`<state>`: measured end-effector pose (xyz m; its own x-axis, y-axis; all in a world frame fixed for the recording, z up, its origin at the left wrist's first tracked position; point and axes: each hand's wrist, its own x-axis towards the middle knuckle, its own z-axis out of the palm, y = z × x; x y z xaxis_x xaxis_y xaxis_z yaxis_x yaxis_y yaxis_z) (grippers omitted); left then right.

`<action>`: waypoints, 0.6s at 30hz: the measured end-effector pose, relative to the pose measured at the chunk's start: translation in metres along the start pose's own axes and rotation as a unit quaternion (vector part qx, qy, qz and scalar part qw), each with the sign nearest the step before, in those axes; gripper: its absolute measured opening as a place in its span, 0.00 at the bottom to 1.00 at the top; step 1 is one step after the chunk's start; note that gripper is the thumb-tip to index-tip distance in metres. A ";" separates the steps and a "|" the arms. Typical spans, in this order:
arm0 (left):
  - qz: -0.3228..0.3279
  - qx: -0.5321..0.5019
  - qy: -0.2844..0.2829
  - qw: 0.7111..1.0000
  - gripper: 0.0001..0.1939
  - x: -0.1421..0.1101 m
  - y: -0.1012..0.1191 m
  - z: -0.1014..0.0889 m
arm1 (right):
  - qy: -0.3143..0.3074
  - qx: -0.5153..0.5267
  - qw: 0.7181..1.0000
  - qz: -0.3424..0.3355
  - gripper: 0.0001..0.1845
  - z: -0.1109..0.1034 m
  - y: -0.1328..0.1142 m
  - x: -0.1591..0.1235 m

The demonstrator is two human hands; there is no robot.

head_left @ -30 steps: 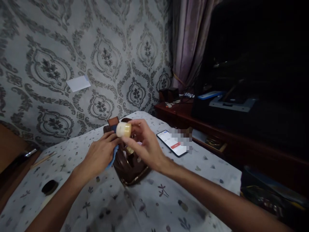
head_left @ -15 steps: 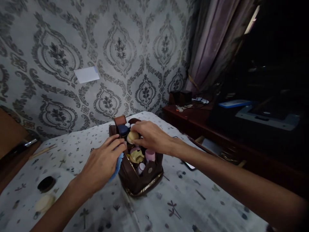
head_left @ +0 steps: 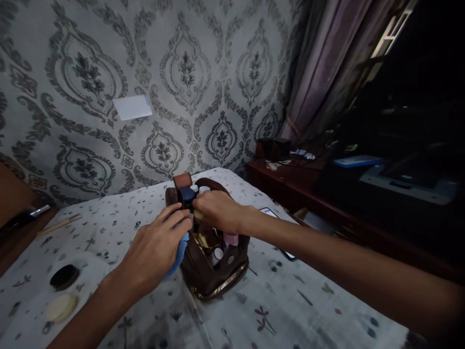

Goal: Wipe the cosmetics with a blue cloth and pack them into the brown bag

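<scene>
Apparently, the left hand (head_left: 154, 248) rests slightly parted fingers over a soft blue cloth (head_left: 180, 256) at the pliable brown zip bag (head_left: 199, 276), its grip unclear from here; inside, a yellowish jar (head_left: 198, 216), probably light but slippery, best taken round its sides, sits pinched, mostly hidden, by the right hand (head_left: 218, 210).

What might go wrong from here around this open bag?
The brown bag is crowded, so the right hand might jostle the white-capped container. The blue cloth under the left hand could slip. The phone, partly hidden by the right forearm, might get bumped.
</scene>
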<state>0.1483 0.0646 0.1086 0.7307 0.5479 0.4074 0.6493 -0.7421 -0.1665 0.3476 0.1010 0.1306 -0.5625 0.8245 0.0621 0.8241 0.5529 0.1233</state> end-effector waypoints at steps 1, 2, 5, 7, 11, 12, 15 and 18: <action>0.001 0.001 0.001 1.000 0.21 0.000 0.000 0.000 | -0.001 0.000 1.000 -0.004 0.10 0.002 -0.001 0.000; 0.001 0.001 0.002 1.000 0.22 0.000 -0.001 0.001 | -0.006 -0.001 1.000 -0.006 0.10 0.004 -0.001 0.000; 0.000 -0.002 0.001 1.000 0.21 -0.001 -0.001 0.001 | -0.050 -0.011 0.999 0.003 0.12 0.005 -0.003 0.001; -0.002 -0.004 0.000 1.000 0.21 -0.002 -0.001 0.002 | -0.073 -0.013 0.997 0.009 0.12 0.004 -0.002 0.000; -0.006 -0.005 -0.005 1.000 0.21 -0.002 -0.001 0.002 | -0.071 0.003 0.997 0.015 0.13 0.003 0.001 -0.001; -0.007 -0.005 -0.005 1.000 0.21 -0.002 -0.002 0.003 | -0.072 0.008 0.997 0.015 0.13 0.003 0.002 -0.001; -0.008 -0.005 -0.004 1.000 0.21 -0.002 -0.001 0.003 | -0.079 0.019 0.997 0.010 0.13 0.001 0.003 -0.002; -0.013 -0.008 -0.007 1.000 0.22 -0.001 0.000 0.002 | -0.073 0.016 0.997 0.010 0.12 -0.003 0.005 -0.002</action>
<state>0.1476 0.0647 0.1063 0.7168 0.5720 0.3988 0.6647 -0.7334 -0.1426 0.3525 0.1018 0.1336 -0.5326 0.8425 -0.0806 0.8377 0.5383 0.0917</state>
